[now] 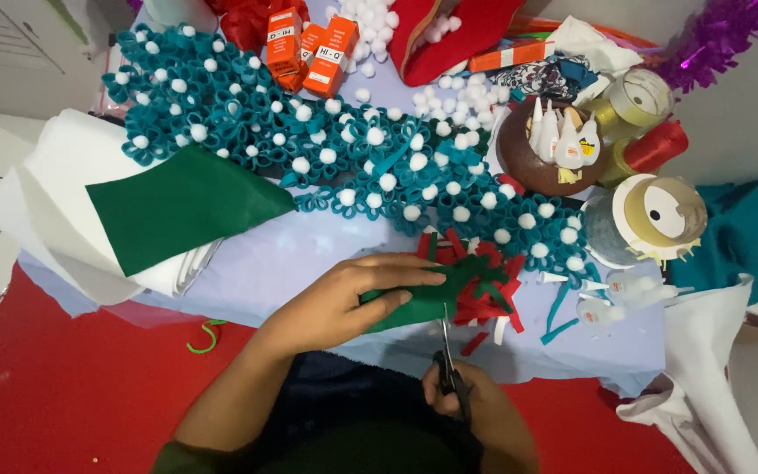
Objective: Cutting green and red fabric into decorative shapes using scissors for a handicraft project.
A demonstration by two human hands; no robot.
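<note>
My left hand (353,294) pinches a small piece of dark green felt (423,303) at the near edge of the table. My right hand (475,404) grips black-handled scissors (449,360), whose blades point up into the felt's lower edge. Just right of the felt lies a loose pile of red and green felt strips (484,285).
A long spread of teal felt loops with white pompoms (326,145) fills the table's middle. A large green felt sheet (182,206) lies on white fabric (54,202) at left. Orange boxes (309,48), loose pompoms, a brown bowl of glue bottles (546,145), ribbon spools (660,211) and purple tinsel (721,35) stand behind.
</note>
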